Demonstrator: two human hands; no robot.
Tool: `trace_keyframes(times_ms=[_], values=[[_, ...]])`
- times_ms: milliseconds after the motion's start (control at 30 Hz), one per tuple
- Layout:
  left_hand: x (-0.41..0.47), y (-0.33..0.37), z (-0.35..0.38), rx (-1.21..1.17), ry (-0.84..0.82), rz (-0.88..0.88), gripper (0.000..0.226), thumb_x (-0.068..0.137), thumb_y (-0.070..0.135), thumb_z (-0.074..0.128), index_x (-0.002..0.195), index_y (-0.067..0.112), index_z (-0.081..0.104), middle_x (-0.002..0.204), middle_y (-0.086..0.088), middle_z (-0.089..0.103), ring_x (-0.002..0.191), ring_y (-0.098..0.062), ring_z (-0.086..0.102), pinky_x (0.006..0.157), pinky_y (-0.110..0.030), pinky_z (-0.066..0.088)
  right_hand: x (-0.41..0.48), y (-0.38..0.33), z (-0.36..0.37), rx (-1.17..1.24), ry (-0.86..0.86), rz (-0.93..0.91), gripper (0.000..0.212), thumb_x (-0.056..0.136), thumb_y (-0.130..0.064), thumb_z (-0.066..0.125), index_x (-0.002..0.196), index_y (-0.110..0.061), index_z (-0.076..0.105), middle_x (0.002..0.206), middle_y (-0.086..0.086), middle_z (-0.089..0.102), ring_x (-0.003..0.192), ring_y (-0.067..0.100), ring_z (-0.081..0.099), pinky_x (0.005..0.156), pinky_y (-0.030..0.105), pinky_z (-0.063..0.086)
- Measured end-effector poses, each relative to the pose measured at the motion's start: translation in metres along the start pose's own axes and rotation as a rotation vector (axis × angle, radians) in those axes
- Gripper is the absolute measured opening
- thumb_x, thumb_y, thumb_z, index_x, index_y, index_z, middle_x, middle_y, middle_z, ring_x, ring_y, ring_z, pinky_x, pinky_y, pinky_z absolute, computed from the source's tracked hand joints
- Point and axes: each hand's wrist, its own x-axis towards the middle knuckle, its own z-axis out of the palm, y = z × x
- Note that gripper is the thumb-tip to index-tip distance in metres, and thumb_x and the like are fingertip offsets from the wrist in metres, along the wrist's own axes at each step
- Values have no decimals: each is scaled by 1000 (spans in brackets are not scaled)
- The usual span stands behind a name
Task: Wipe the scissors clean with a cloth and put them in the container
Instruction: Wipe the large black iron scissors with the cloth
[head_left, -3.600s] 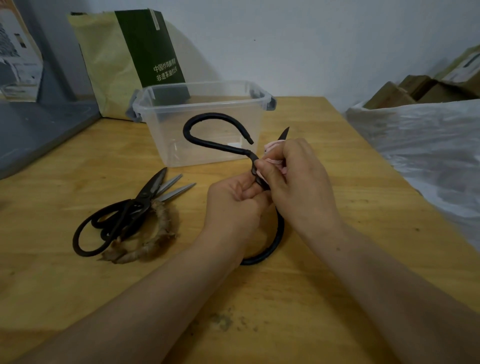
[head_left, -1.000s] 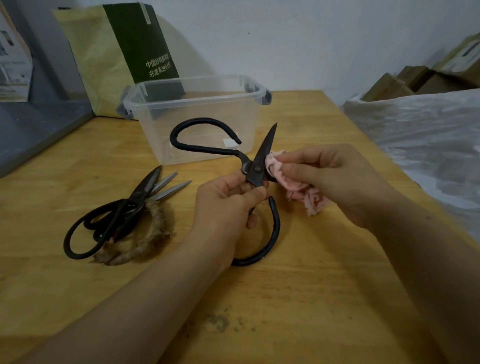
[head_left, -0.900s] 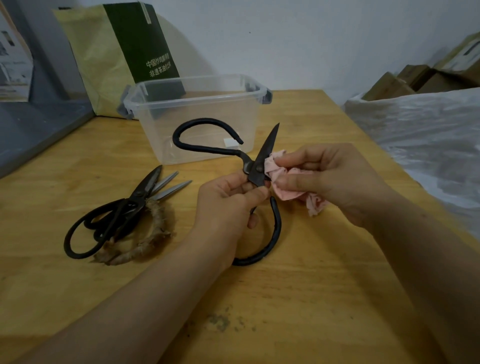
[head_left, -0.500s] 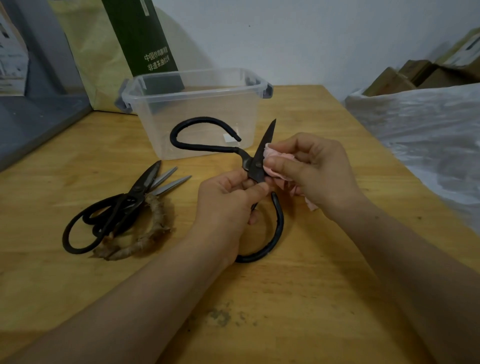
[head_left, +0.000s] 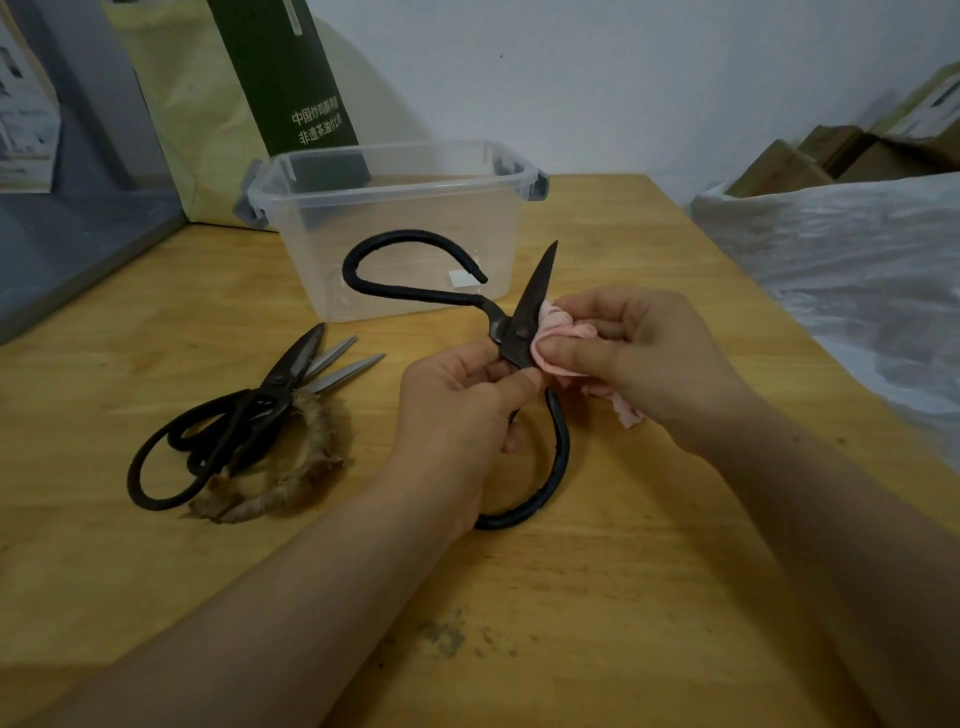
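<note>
Left hand (head_left: 457, 410) pinches the black scissors (head_left: 522, 332) just below the pivot, thumb and forefinger closed on the metal; blade tip points up and away, 1 loop handle arches toward the container (head_left: 395, 228), the other curves down to the tabletop (head_left: 623, 571) under the wrist. Right hand (head_left: 649, 358) is closed on the pink cloth (head_left: 558, 338), fingertips pressing a fold against the right face of the blade beside the pivot; a tail of cloth hangs out below the palm. Versus 0.5 s ago: grip and cloth contact unchanged, cloth sits slightly lower on the blade, near the pivot. Versus 1.0 s ago: the right hand has closed in, the cloth now bunched tighter against the blade. 3.6 s ago the cloth covered most of the blade; now most of the blade is bare. Container stands open behind the scissors, nothing in it. 2 more pairs (head_left: 249, 415) lie left on the tabletop, across a twine ring (head_left: 306, 467), unmoved.
</note>
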Motion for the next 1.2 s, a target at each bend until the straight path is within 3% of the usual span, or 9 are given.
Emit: trace_keyframes(times_ms=[133, 300, 400, 567, 667, 767, 867, 1133, 1200], values=[[1, 1, 0, 8, 20, 19, 22, 84, -1, 64, 87, 19, 72, 89, -10, 73, 63, -9, 54, 41, -17, 36, 4, 4, 10, -163, 80, -107, 5, 86, -21, 68, 85, -26, 68, 67, -10, 66, 61, 0, 62, 55, 15, 46], [0, 3, 1, 3, 9, 19, 22, 84, -2, 64, 90, 17, 72, 93, -15, 71, 60, -9, 51, 40, -17, 35, 6, -1, 14, -166, 181, 1, 19, 95, -29, 54, 82, -17, 61, 59, -10, 62, 45, -5, 59, 36, 8, 35], [0, 3, 2, 1, 8, 25, 22, 83, -3, 64, 88, 18, 71, 89, -13, 70, 56, -6, 50, 40, -18, 34, 5, -6, 4, -101, 78, 108, 25, 93, -33, 55, 80, -13, 62, 60, 0, 60, 32, 2, 46, 31, 15, 30], [0, 3, 1, 19, 13, 16, 23, 82, -2, 65, 83, 20, 71, 80, -7, 69, 61, -9, 51, 40, -17, 34, 8, 1, -1, -90, -22, 128, 16, 82, -30, 70, 76, -15, 71, 59, 8, 59, 54, 26, 40, 44, 31, 30], [0, 3, 2, 31, 12, 14, 23, 82, -2, 66, 83, 20, 71, 84, -10, 68, 65, -11, 52, 40, -17, 35, 11, 0, -8, -49, -78, 153, 15, 83, -21, 70, 76, -8, 72, 61, 11, 61, 59, 27, 48, 56, 35, 38], [0, 4, 1, 33, 5, 12, 24, 82, -2, 65, 83, 21, 71, 87, -13, 70, 65, -9, 53, 41, -17, 35, 7, -2, -19, -48, -121, 186, 10, 84, -16, 68, 81, -7, 72, 65, 7, 68, 57, 13, 57, 44, 23, 43], [1, 4, 2, 49, 0, 13, 23, 83, 0, 64, 85, 22, 71, 88, -8, 72, 65, -5, 54, 42, -16, 35, 4, 2, -18, -39, -76, 190, 16, 82, -22, 70, 81, -7, 73, 75, 20, 68, 60, 25, 53, 46, 30, 42], [-1, 4, 3, 18, 14, 21, 26, 82, -2, 65, 84, 23, 71, 81, -4, 70, 64, -8, 53, 41, -17, 34, 10, 0, -15, -25, -75, 158, 16, 72, -22, 74, 76, -7, 72, 69, 11, 68, 64, 27, 60, 63, 42, 49], [-1, 5, 4, 25, 8, 16, 26, 82, -2, 65, 85, 23, 71, 85, -4, 73, 67, -7, 54, 44, -18, 34, 5, -1, -20, -30, -89, 175, 16, 74, -18, 73, 82, -4, 73, 81, 18, 71, 80, 41, 66, 71, 54, 53]])
